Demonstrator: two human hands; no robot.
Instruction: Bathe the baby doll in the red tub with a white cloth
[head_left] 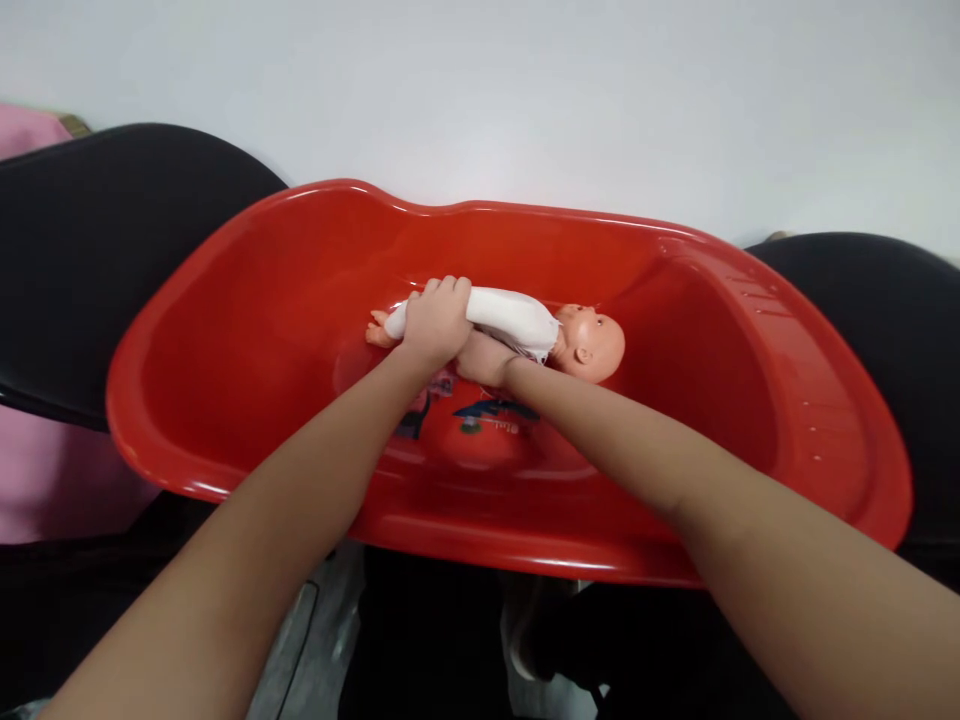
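Observation:
A baby doll in white clothing lies on its back in a red baby bathtub, its head to the right and feet to the left. My left hand is wrapped over the doll's legs, fingers curled round the far side. Against the near side of the doll's body, my right hand is closed, its fingertips hidden under the doll and behind my left hand. Shallow water seems to cover the tub floor, where a printed picture shows below my wrists.
The tub rests across black chair seats, one at the left and one at the right. A white wall or surface stands behind. Pink cloth hangs at the far left.

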